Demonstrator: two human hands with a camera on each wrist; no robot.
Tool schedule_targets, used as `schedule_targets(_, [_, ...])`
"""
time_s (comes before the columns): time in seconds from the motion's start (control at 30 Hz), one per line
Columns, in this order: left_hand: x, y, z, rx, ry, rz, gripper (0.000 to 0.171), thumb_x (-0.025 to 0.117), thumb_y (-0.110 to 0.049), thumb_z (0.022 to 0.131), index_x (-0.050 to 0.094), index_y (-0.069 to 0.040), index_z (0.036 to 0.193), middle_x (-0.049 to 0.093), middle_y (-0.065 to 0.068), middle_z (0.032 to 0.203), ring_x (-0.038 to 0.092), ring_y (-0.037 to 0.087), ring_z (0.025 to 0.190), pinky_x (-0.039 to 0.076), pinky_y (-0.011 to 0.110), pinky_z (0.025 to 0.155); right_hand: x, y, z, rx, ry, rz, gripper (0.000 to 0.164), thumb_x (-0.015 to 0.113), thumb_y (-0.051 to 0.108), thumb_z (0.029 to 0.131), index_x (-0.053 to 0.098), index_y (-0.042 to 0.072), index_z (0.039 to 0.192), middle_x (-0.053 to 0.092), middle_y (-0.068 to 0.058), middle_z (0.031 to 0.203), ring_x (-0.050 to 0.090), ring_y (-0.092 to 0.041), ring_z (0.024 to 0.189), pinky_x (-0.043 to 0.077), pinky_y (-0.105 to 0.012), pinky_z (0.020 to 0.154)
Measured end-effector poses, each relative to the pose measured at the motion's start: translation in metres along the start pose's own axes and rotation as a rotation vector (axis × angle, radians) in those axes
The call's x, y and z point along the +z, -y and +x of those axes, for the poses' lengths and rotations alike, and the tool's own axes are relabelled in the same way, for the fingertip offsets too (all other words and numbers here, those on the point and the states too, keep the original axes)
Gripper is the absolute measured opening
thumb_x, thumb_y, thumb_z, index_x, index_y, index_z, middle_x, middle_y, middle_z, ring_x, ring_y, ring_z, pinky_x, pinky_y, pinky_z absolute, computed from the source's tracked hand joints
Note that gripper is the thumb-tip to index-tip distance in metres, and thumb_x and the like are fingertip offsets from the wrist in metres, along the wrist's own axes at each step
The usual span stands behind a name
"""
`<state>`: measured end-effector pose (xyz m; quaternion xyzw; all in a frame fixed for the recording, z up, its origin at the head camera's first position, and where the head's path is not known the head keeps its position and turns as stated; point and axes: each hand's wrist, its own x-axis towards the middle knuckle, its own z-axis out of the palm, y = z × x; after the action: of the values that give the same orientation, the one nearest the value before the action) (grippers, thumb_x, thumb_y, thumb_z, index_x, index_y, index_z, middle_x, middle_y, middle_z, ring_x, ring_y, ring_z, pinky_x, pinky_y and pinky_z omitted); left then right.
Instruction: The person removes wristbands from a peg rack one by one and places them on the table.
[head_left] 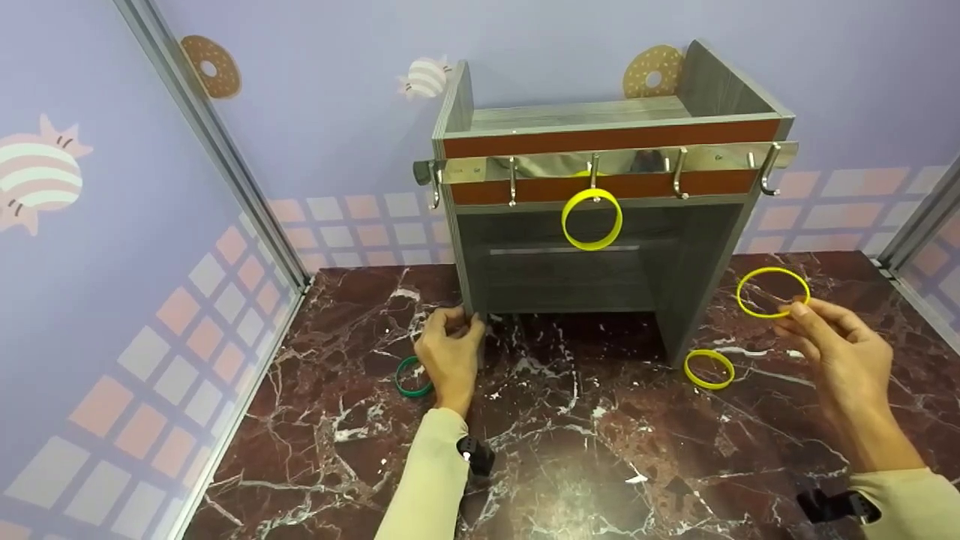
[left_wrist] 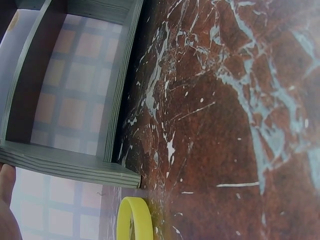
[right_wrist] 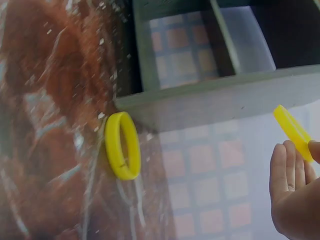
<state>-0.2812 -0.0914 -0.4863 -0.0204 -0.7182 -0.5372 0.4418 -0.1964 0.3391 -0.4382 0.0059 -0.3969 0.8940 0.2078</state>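
Observation:
My right hand (head_left: 851,360) pinches a yellow silicone wristband (head_left: 774,292) between thumb and fingers, to the right of a grey wooden shelf unit (head_left: 469,247). The same wristband (right_wrist: 292,131) appears tilted in the right wrist view. With its fingers bent, my left hand (head_left: 451,352) grips the shelf's left side panel low down. From the middle hook of the metal hook rail (head_left: 555,163) hangs another yellow wristband (head_left: 592,244). Below my right hand, a yellow wristband (right_wrist: 116,150) lies by the right panel's foot. A green wristband (head_left: 414,391) lies beside my left hand, partly hidden by it.
In the left wrist view, a yellow wristband (left_wrist: 143,220) is close to the panel's foot. The marbled tabletop (head_left: 585,457) stretches in front of the shelf. Patterned walls (head_left: 337,112) stand behind and at the sides. Several hooks project from the rail.

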Motion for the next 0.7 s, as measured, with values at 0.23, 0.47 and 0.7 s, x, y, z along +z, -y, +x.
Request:
schedule_targets(0.23, [0.0,0.001,-0.001,0.005,0.004,-0.004,0.016,0.085,0.01,0.076,0.073,0.003,0.085,0.073,0.015,0.084,0.076,0.029,0.075,0.067,0.038,0.065,-0.02,-0.006,0.003,0.057,-0.053,-0.035,0.014,0.063,-0.019,0.096,0.074,-0.013,0.103,0.077,-0.023,0.093,0.079,-0.029,0.077,0.066,-0.037,0.075])
schedule_targets(0.47, [0.0,0.0,-0.001,-0.005,0.007,0.013,0.017,0.086,0.009,0.076,0.074,0.003,0.085,0.073,0.015,0.086,0.077,0.028,0.077,0.066,0.028,0.066,-0.039,-0.008,0.005,0.135,-0.079,-0.225,0.009,0.072,-0.01,0.096,0.077,-0.004,0.1,0.078,-0.013,0.091,0.079,-0.022,0.078,0.066,-0.033,0.077])
schedule_targets(0.7, [0.0,0.0,-0.001,-0.009,0.01,0.009,0.017,0.086,0.009,0.076,0.074,0.002,0.086,0.073,0.014,0.087,0.077,0.027,0.077,0.066,0.027,0.066,-0.055,-0.012,0.005,0.191,-0.088,-0.33,0.012,0.072,-0.008,0.096,0.078,0.002,0.094,0.077,-0.007,0.088,0.079,-0.019,0.075,0.066,-0.03,0.074])
